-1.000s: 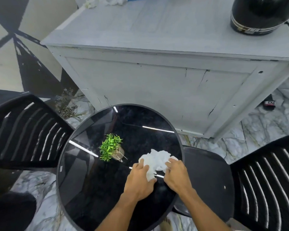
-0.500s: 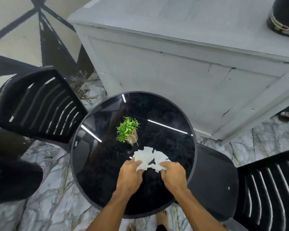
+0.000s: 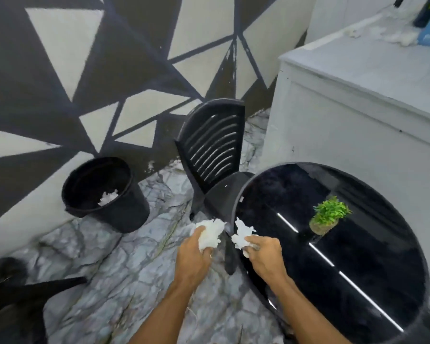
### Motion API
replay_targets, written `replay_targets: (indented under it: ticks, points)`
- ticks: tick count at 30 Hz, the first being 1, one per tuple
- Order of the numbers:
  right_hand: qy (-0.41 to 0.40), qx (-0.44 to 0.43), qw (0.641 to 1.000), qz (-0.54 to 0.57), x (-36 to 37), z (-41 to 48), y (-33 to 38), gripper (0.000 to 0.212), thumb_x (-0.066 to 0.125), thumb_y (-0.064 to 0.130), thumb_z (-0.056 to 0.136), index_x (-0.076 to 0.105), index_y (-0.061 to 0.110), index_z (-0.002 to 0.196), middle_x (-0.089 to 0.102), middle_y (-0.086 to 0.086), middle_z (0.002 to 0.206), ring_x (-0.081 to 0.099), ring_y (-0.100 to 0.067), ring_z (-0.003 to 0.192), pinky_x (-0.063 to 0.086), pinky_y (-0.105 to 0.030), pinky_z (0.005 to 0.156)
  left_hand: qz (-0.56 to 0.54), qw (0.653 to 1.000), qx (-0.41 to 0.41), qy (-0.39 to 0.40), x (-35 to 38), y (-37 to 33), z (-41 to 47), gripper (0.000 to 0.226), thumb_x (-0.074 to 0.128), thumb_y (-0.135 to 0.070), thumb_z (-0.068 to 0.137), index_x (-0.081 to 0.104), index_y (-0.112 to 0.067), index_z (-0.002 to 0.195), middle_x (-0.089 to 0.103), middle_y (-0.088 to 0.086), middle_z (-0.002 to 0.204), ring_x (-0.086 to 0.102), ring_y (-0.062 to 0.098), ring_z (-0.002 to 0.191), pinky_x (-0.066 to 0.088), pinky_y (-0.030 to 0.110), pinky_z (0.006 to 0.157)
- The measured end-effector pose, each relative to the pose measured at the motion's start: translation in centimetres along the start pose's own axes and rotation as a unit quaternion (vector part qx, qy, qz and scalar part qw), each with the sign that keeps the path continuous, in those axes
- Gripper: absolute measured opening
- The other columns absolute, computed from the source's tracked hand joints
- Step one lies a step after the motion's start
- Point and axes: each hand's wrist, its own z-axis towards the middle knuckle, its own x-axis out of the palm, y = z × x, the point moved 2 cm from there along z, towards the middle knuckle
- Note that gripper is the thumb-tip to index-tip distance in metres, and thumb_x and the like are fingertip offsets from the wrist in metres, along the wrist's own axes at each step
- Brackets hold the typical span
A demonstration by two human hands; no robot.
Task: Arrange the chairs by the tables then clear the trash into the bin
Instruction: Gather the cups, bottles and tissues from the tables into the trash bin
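My left hand [image 3: 193,256] grips a crumpled white tissue [image 3: 210,233] above the marble floor, just left of the round black table [image 3: 358,281]. My right hand [image 3: 265,256] pinches a second white tissue piece [image 3: 242,234] over the table's left edge. The black bin [image 3: 124,209] stands by the patterned wall to the left, with a white tissue wad [image 3: 108,197] inside. A black plastic chair [image 3: 211,150] sits pushed against the table's far left side.
A small green potted plant [image 3: 329,216] stands on the table. A grey-white counter [image 3: 358,115] rises behind the table, with white scraps and a blue item on top. Part of another black chair [image 3: 23,301] shows at the lower left.
Both hands lifted the tissue off the table and pulled apart, each holding a piece. My view swung left, bringing the bin and the patterned wall into sight.
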Motion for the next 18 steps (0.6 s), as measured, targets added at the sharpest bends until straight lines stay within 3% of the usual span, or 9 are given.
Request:
replay_targets:
  ticks: [2,7,9,12,13,16,18]
  points:
    - [0.031,-0.008,0.999,0.024,2.9,0.7,3.4,0.019,0.068,0.002,0.078,0.079,0.008,0.091,0.071,0.005,0.069,0.068,-0.006,0.066,0.051,-0.015,0.06,-0.011,0.999,-0.025,-0.028,-3.9,1.7,0.7,0.054,0.07,-0.018,0.088,0.053,-0.025,0.138,0.059,-0.005,0.112,0.054,0.018,0.107,0.037,0.022,0.087]
    - [0.064,-0.071,0.995,0.013,9.3,2.5,11.2,0.025,0.074,0.007,0.082,0.076,0.009,0.106,0.075,0.001,0.105,0.064,0.001,0.09,0.038,0.006,0.073,-0.028,0.993,-0.073,-0.094,-11.0,5.6,2.9,0.051,0.073,-0.02,0.086,0.059,-0.021,0.135,0.065,0.0,0.124,0.057,0.02,0.117,0.044,0.025,0.097]
    - [0.076,-0.097,0.992,0.005,11.4,3.4,13.8,0.024,0.075,0.006,0.081,0.077,0.007,0.104,0.075,-0.001,0.104,0.065,-0.002,0.091,0.039,0.006,0.074,-0.044,0.987,-0.094,-0.12,-13.3,6.9,3.8,0.052,0.072,-0.02,0.085,0.059,-0.022,0.135,0.066,0.002,0.126,0.059,0.021,0.116,0.047,0.034,0.1]
    - [0.093,-0.118,0.989,-0.001,14.2,5.6,16.6,0.021,0.075,0.006,0.08,0.078,0.007,0.101,0.076,-0.002,0.097,0.067,-0.005,0.086,0.05,-0.008,0.079,-0.061,0.982,-0.108,-0.144,-15.8,9.0,5.8,0.05,0.071,-0.018,0.085,0.06,-0.021,0.134,0.068,0.003,0.121,0.062,0.022,0.11,0.051,0.04,0.097]
    - [0.098,-0.12,0.988,0.001,15.1,6.6,17.4,0.023,0.076,0.006,0.08,0.077,0.009,0.103,0.076,0.0,0.097,0.066,-0.003,0.085,0.048,-0.006,0.078,-0.065,0.98,-0.115,-0.151,-16.6,9.6,6.5,0.049,0.07,-0.018,0.085,0.06,-0.022,0.133,0.068,0.003,0.119,0.062,0.022,0.107,0.052,0.042,0.094]
    - [0.113,-0.128,0.985,0.007,18.1,10.3,19.4,0.024,0.075,0.003,0.08,0.077,0.007,0.104,0.074,0.004,0.089,0.065,0.002,0.079,0.043,0.001,0.071,-0.064,0.974,-0.134,-0.17,-18.3,11.7,9.5,0.048,0.072,-0.019,0.085,0.061,-0.025,0.131,0.068,0.001,0.113,0.062,0.022,0.101,0.053,0.039,0.089]
    - [0.131,-0.131,0.983,0.006,20.5,13.3,20.7,0.024,0.075,0.002,0.081,0.076,0.007,0.105,0.074,0.003,0.091,0.065,0.005,0.08,0.046,-0.002,0.076,-0.073,0.97,-0.143,-0.184,-19.5,12.7,12.0,0.047,0.074,-0.016,0.084,0.063,-0.022,0.129,0.067,0.0,0.11,0.062,0.02,0.099,0.052,0.033,0.086]
